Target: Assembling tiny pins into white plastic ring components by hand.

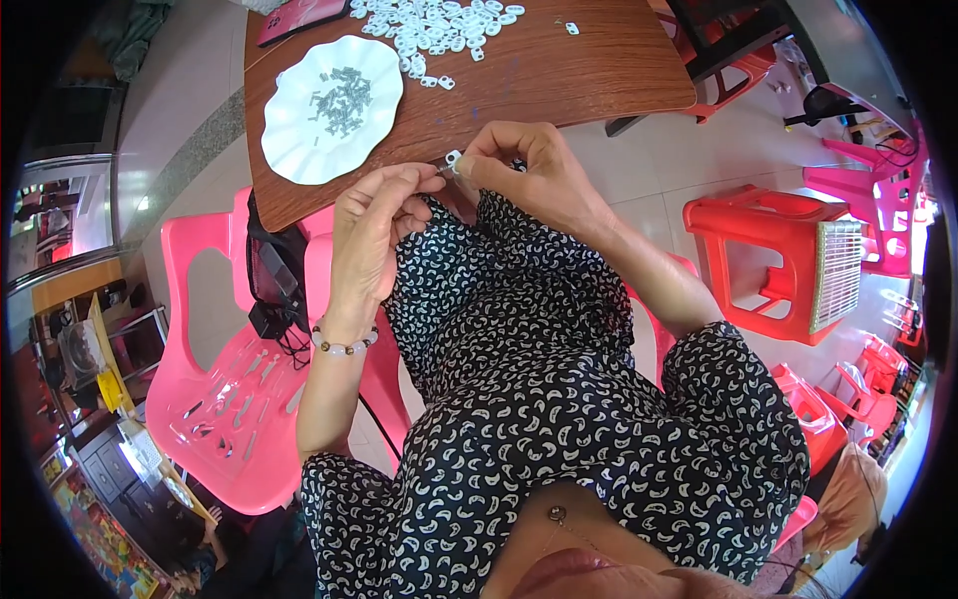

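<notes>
- Head view looked down on both forearms, which rose from the lower edge and met just below the near edge of the wooden table (559, 70).
- The left hand (371, 225) was raised with its back toward the camera, wrist wearing a bead bracelet (344, 344); its fingers were curled in, thumb and forefinger tips pinched together at the upper right of the hand.
- What the left fingertips held was too small to tell; only a dark sliver showed at the pinch.
- The right hand (529, 170) came in from the right, wrist bent, knuckles up, fingers folded, with thumb and forefinger closed on a small white plastic piece (454, 160).
- That piece sat between the two hands' fingertips, just off the table's near edge and above the lap in the black-and-white patterned dress (539, 399).
- Its long axis and facing could not be read; it showed only as a small pale ring-like shape at the right fingertips.
- A white scalloped plate (289, 150) lay on the table to the upper left of the hands, with small grey metal parts (341, 100) heaped in it.
- A spread of white plastic pieces (434, 25) lay at the table's far edge, well apart from the hands.
- A pink plastic chair (215, 399) stood at the person's left, red stools (768, 260) at the right.
</notes>
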The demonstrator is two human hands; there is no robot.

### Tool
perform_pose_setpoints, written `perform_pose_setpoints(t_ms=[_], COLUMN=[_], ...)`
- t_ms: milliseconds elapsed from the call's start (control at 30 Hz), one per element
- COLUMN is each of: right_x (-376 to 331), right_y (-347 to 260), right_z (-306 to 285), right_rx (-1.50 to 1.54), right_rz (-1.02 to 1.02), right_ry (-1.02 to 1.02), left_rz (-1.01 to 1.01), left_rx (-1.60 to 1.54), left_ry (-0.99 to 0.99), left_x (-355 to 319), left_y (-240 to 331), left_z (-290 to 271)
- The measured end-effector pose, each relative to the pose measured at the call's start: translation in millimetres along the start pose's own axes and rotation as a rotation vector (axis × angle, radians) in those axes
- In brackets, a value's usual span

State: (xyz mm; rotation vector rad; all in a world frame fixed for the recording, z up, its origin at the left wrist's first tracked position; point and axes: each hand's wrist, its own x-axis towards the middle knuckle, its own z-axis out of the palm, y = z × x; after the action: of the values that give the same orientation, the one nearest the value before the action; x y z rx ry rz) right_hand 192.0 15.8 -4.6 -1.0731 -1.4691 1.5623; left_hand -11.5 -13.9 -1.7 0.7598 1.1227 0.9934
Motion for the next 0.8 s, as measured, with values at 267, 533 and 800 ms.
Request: perform_pose_setpoints(t_ms=[267, 533, 800], right_x=[1, 3, -3], right_y=[0, -1, -8], right_z=[-3, -11, -20], right_rx=[0.010, 0.011, 0.023], right_rz=[0.004, -0.061, -0.023], right_ry=[0.017, 0.129, 0.168], left_rz=[0.028, 0.512, 0.831], left_rx=[0.073, 0.809, 1.275], left_ry=[-0.001, 0.153, 0.118], left_x=[4, 47, 104], left_y=[6, 24, 34], left_z=[7, 14, 20])
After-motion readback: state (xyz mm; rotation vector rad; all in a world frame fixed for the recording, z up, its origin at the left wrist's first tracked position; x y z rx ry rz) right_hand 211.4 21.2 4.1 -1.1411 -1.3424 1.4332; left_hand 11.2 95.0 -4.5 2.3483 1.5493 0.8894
